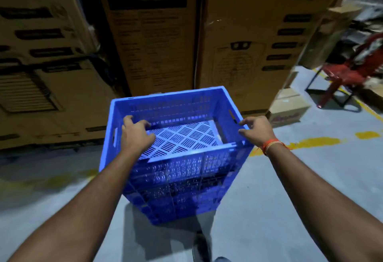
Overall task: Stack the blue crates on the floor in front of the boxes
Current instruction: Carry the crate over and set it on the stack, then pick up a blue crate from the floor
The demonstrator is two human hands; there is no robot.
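**Blue crate stack, hands at the top rim**

Left: tall cardboard boxes [41,58], printed with dark bars, standing on the grey floor [300,179]. They form the far wall of the scene, and the row runs on to the right behind the crates.

Left hand [135,133]: reaches over the near-left part of the top blue crate [176,116], fingers loosely curled, over the inside of the crate. Whether it grips the rim or only hovers above it, I cannot tell.

Centre: top blue crate sits on a lower blue crate [172,195]. The stack stands on the floor just in front of the boxes. The top crate looks skewed against the lower one, its near edge slanting, so it is probably not squarely seated. Its long axis runs roughly left to right, between the two hands.

Right hand [256,130]: at the right end of the top crate, fingers bent and spread, fingertips beside the rim near the handle slot [233,115]. It holds nothing that I can see. An orange band [269,146] circles the wrist.

Judgement: both hands are about equally near, one at each end.

Right: small carton [290,108], yellow floor paint [310,143], red frame [342,79].
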